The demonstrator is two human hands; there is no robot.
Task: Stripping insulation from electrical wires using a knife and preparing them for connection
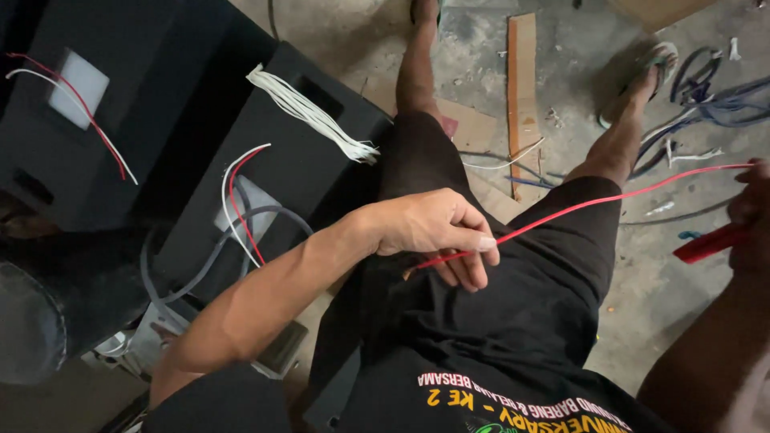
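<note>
My left hand rests over my lap and pinches one end of a thin red wire. The wire runs taut up to the right, to my right hand at the frame's right edge. That hand holds the wire's far end together with a red-handled tool; only part of the hand shows. I sit in black shorts, with my legs stretched over a concrete floor.
Two black speaker boxes stand at the left, with red, white and grey wires coming out. A bundle of white wires lies on the nearer box. A wooden strip and tangled blue cables lie on the floor.
</note>
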